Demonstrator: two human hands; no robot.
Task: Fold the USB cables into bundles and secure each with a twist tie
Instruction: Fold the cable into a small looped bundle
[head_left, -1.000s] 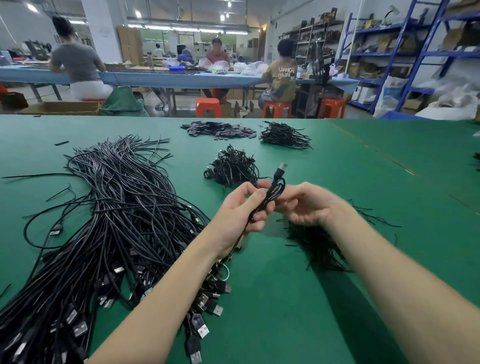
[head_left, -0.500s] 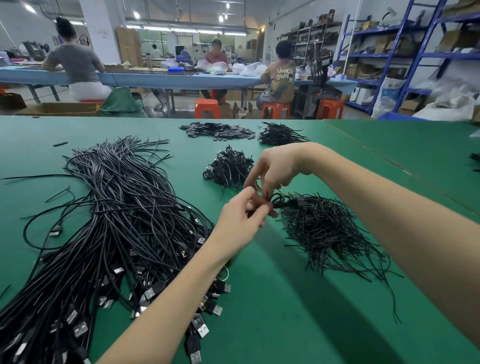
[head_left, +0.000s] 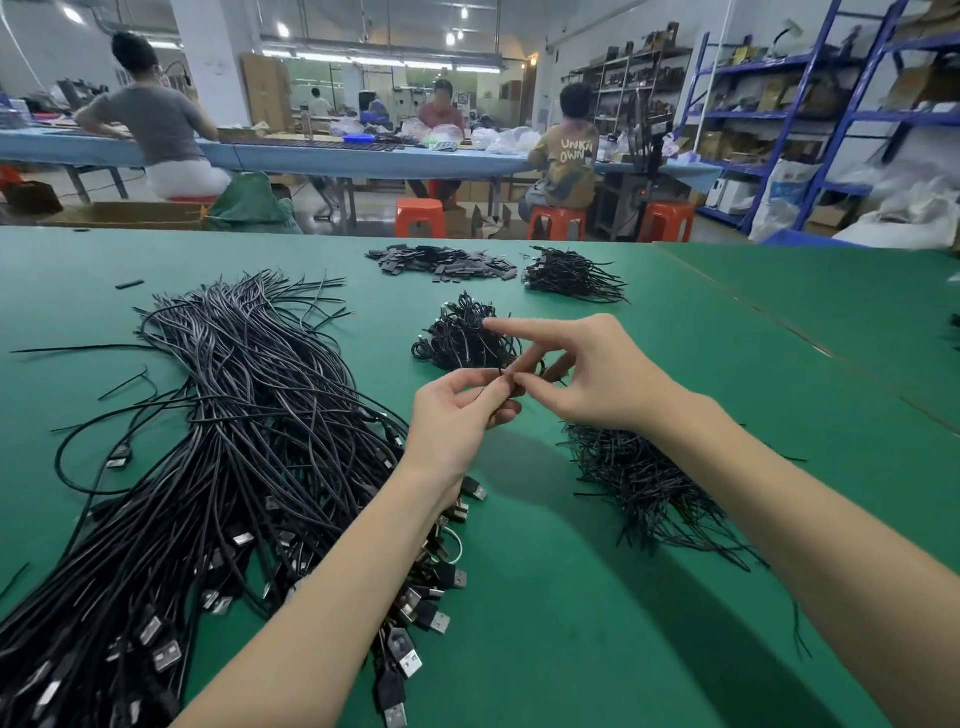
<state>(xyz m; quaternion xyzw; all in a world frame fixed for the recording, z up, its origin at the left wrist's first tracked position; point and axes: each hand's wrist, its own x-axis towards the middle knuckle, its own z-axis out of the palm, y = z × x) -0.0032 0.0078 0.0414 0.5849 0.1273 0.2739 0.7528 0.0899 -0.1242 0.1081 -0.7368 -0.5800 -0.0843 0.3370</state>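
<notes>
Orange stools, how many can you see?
3. One orange stool left of the seated person in the printed shirt, one under that person, one to the right. Others may be hidden.

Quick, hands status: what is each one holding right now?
Left hand: fingers pinch the folded cable bundle.
Right hand: pinches the same bundle, index finger straight.

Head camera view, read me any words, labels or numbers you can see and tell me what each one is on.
"UNKN OWN" on the back of the seated person's shirt.
Boxes on the blue shelves: any print is too small to read.
USB plugs: no readable marking.
</notes>
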